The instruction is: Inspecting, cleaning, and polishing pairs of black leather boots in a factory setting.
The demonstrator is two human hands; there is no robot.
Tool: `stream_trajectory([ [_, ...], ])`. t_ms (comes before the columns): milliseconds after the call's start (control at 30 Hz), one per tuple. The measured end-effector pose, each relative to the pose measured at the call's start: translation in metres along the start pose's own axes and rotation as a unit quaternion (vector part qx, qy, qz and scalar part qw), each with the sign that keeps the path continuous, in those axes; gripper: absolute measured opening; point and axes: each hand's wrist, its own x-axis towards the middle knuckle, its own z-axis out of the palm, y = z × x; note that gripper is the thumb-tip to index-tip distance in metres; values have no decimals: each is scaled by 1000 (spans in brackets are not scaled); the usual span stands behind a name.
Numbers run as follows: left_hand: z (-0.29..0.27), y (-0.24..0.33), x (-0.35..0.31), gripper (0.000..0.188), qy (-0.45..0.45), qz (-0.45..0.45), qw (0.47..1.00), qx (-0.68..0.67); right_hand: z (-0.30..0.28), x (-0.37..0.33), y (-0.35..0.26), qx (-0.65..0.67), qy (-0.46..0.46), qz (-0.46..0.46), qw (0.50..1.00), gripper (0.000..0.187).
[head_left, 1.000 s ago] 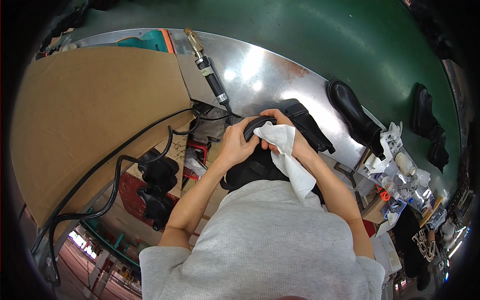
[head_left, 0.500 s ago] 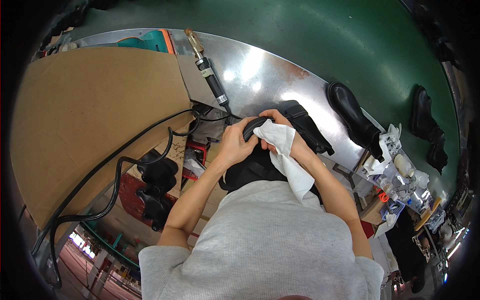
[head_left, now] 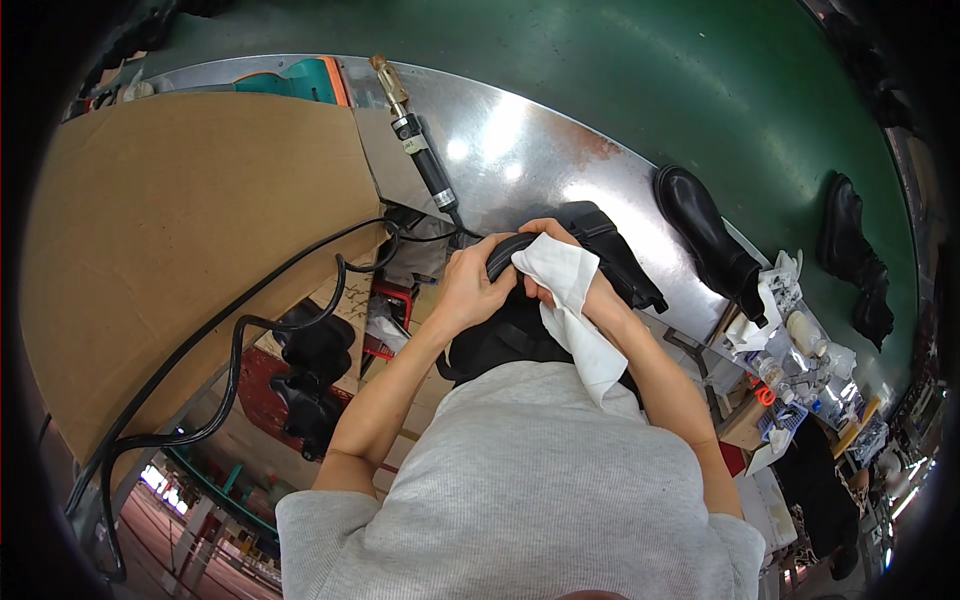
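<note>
A black boot (head_left: 506, 256) with a stitched sole edge is held close in front of my body. My left hand (head_left: 468, 287) is closed around its left side, thumb on the near face. On the other side my right hand (head_left: 597, 296) is closed with a white cloth (head_left: 556, 268) pressed against the boot. The cloth covers part of those fingers and hangs down over my right wrist toward my grey shirt. Black material, partly hidden by my hands, lies below on my lap. Just beyond my right hand another black boot (head_left: 612, 258) lies on its side at the metal bench's edge.
A corded black hand tool (head_left: 423, 160) lies on the metal bench (head_left: 500, 130), its cable running left across a large cardboard sheet (head_left: 200, 190). Black boots (head_left: 700, 225) stand to the right, some on the green surface (head_left: 720, 90). Bottles and clutter (head_left: 800, 350) sit at far right.
The upper part of the white cloth has shifted slightly to the right along the boot. My hands keep nearly the same hold.
</note>
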Motion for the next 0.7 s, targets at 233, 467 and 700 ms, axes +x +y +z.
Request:
stream_trajectory([
  [233,-3,8,1,35,-2,11,1000,-7,-2,2,-3,6,-1,33,999,31],
  [467,-2,2,1,36,0,12,1000,-7,2,-2,-6,4,1,1,1000,35],
  [700,-4,11,0,35,-5,12,1000,0,0,1,-4,-44,23,49,998,33],
])
